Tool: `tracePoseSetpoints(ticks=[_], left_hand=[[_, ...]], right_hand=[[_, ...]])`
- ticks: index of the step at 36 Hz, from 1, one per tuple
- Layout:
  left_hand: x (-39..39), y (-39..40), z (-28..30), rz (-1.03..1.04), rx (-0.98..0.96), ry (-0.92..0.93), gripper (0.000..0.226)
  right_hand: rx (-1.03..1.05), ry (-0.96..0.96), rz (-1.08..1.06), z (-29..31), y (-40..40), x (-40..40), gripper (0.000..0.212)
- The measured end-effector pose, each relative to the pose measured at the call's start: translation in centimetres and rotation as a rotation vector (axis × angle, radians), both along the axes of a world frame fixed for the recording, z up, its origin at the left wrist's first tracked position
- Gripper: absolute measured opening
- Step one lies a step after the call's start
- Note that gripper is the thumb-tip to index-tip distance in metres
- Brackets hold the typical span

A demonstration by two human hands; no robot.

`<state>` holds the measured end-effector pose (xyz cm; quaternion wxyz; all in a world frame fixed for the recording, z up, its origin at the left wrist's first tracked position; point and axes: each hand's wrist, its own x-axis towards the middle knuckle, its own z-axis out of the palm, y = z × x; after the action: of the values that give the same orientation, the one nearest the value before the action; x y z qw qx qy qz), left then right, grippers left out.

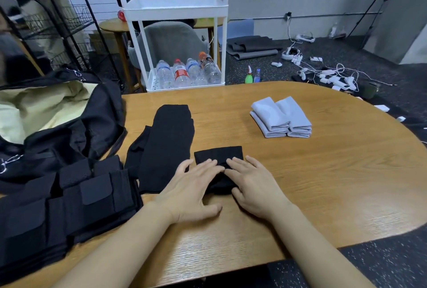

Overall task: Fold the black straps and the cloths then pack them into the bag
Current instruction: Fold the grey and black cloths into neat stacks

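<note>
A small folded black cloth (219,154) lies on the wooden table (323,172) in front of me. My left hand (194,190) and my right hand (251,186) both press flat on its near half with straight fingers. Just left of it lies a long black cloth (168,144), laid out lengthwise. Stacked black straps with flaps (69,202) sit at the near left. The black bag (76,130) stands open at the far left, showing its cream lining. Two piles of folded grey cloths (280,120) rest farther right.
Behind the table stands a white cart (173,8) with bottles on its lower shelf, and a grey chair. A black wire rack is at the far left. Cables, devices and mats lie on the dark floor to the right.
</note>
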<state>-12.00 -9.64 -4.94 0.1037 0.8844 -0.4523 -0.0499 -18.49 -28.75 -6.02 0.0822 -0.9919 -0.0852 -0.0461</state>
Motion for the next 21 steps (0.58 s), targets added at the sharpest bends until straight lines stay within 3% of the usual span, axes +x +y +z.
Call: tracePoseSetpoints(ticks=[6,12,15,17,21], left_hand=[[0.7,0.9,-0.8,0.023,-0.061,0.012,0.044],[1.3,0.3,0.0,0.389,-0.532,0.493,0.015],[1.9,-0.7,0.9,0.546,-0.667,0.554,0.04],[2.5,-1.5,1.4,0.636,-0.685,0.552,0.045],[3.7,-2.5,1.3,0.749,-0.693,0.57,0.044]], right_hand=[[0.172,0.053,-0.013,0.4,-1.2,-0.2,0.058],[0.775,0.043,-0.295,0.8,-2.4,1.1,0.02],[1.023,0.039,-0.395,1.1,-2.2,2.2,0.007],[1.077,0.002,-0.442,1.1,-2.2,2.8,0.032],[1.143,-0.008,-0.542,0.9,-1.9,4.3,0.014]])
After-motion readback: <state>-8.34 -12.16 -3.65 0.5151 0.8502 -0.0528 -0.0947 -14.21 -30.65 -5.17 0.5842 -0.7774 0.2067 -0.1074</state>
